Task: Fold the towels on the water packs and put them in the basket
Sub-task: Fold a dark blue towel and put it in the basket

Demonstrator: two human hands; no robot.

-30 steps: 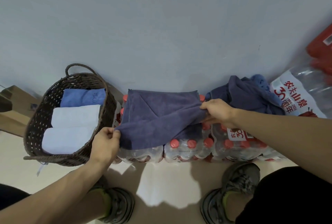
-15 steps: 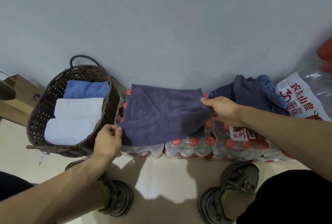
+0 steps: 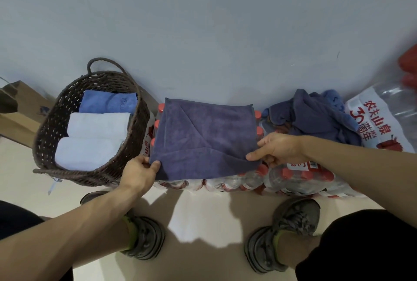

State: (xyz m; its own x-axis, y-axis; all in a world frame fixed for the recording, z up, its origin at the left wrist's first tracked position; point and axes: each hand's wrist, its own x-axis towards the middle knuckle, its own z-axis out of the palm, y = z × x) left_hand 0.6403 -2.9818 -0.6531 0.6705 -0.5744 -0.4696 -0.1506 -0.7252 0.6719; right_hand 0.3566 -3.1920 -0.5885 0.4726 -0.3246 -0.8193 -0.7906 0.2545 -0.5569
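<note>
A dark purple-grey towel lies spread nearly flat on the water packs, with diagonal creases across it. My left hand pinches its near left corner. At the near right corner my right hand holds the edge between thumb and fingers. To the left stands a dark woven basket holding a blue folded towel and two pale folded ones. A heap of unfolded dark and blue towels sits on the packs at the right.
A grey wall rises right behind the packs and basket. A brown cardboard box sits at far left. A large water jug with a red-printed label leans at far right. My two shoes stand on the beige floor in front.
The towel has been pulled toward me and laid flat on the packs. My right hand moved down from the far right edge to the near right corner; my left kept its corner.
</note>
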